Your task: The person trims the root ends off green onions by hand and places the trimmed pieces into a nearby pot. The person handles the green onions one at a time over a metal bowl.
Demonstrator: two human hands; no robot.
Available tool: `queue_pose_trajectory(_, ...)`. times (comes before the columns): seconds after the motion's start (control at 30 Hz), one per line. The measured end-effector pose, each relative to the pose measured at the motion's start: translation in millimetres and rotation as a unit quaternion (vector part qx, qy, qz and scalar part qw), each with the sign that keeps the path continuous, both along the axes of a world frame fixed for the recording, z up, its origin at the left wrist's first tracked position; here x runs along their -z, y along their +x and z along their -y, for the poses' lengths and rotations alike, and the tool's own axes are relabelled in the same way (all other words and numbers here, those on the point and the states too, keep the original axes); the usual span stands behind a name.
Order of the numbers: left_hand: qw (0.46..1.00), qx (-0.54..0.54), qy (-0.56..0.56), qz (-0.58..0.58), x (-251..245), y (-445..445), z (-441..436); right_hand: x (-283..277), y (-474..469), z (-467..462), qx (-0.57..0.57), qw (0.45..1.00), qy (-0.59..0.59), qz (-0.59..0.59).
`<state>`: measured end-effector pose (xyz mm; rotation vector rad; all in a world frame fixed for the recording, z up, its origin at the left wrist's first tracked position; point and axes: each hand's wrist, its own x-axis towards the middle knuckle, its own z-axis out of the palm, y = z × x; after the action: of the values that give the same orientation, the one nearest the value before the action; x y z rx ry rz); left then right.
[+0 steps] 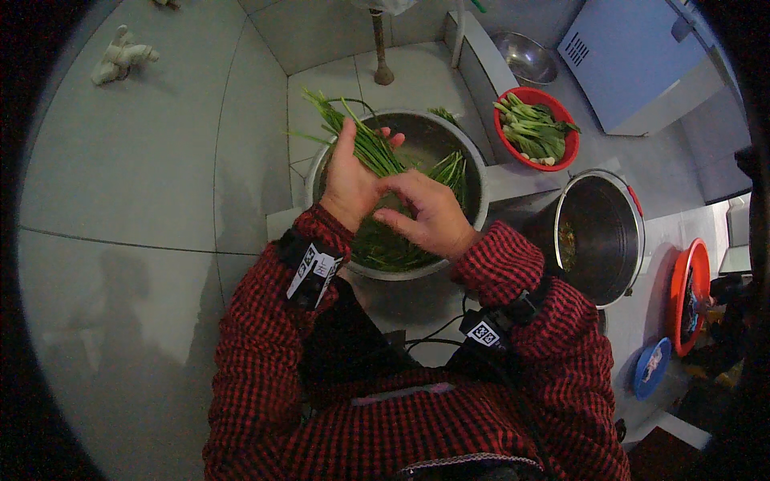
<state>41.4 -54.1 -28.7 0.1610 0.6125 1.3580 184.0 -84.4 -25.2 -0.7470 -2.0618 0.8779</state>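
My left hand (352, 180) is shut around a bunch of long, thin green stalks (376, 147), probably garlic chives. It holds them tilted above a large metal basin (394, 276). My right hand (433, 210) is over the basin too, its fingertips at the lower end of the bunch against my left palm. The right thumb stands apart from the fingers, and no item is visible between them. More green stalks (448, 174) lean on the basin's right inner wall. Loose greens (385, 249) lie at the bottom, partly hidden beneath my hands.
Right of the basin, a red bowl (500, 135) holds leafy greens. A bucket (607, 234) with scraps stands nearer me, and an empty-looking metal bowl (523, 57) is farther back. An orange-red basin (680, 300) and a blue one (640, 373) are at far right. A pipe (379, 48) rises behind.
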Motion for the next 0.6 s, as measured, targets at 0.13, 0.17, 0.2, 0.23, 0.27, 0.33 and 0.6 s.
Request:
queue_pose_trajectory(0.13, 1.0, -0.011, -0.009, 0.024, 1.2, 4.3, 2.2, 5.8, -5.0, -0.6, -0.002, 1.0, 0.001, 0.02)
queue_pose_trajectory(0.17, 0.999, -0.008, -0.014, 0.042, 0.9, 4.8, 2.4, 7.3, -5.2, -1.2, -0.002, 0.999, 0.009, 0.031)
queue_pose_trajectory(0.2, 1.0, -0.015, -0.004, 0.028, 0.2, 4.4, 1.8, 8.7, -4.8, -2.2, 0.003, 0.999, 0.011, 0.049)
queue_pose_trajectory(0.23, 0.999, -0.019, 0.007, 0.025, -0.5, 4.0, 1.4, 9.7, -3.4, -3.5, 0.01, 0.999, -0.005, 0.031)
queue_pose_trajectory(0.27, 0.999, -0.023, 0.018, 0.022, -0.7, 3.4, 1.8, 10.8, -1.5, -4.3, 0.022, 0.999, -0.026, 0.019)
queue_pose_trajectory(0.33, 0.999, -0.027, 0.044, -0.002, -0.6, 2.5, 2.7, 12.0, 3.0, -7.7, 0.055, 0.995, -0.076, -0.024)
queue_pose_trajectory(0.6, 0.992, 0.014, 0.119, -0.046, 1.4, 0.6, 6.2, 10.3, 14.3, -14.6, 0.129, 0.976, -0.166, -0.059)
